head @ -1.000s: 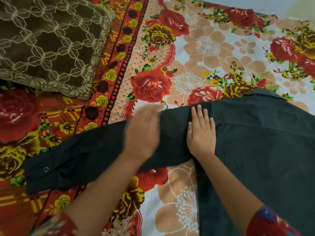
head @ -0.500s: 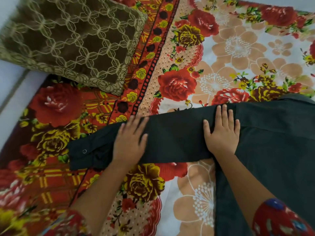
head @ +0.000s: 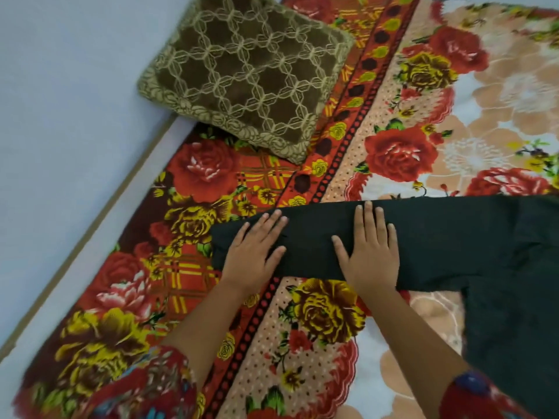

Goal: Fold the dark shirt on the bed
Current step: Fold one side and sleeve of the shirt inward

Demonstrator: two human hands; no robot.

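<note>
Dark shirt (head: pixel 472 237) on the right of the bed (head: pixel 199 173), its sleeve (head: pixel 311 237) stretched left under the flat, released left hand (head: pixel 252 252) and right hand (head: pixel 370 258); uneven pressing could bunch the sleeve and skew the fold

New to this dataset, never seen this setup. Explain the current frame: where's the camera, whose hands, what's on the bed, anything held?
No robot here: a person works with bare hands, and the single camera sits on their head, looking forward and down. So the arms entering from the bottom are the wearer's own. The left hand and right hand both lie flat, fingers straight, on the sleeve of the dark shirt, whose body runs off right. Nothing is gripped. The shirt lies on a floral-sheeted bed; a brown patterned cushion sits further back, apart from it.
</note>
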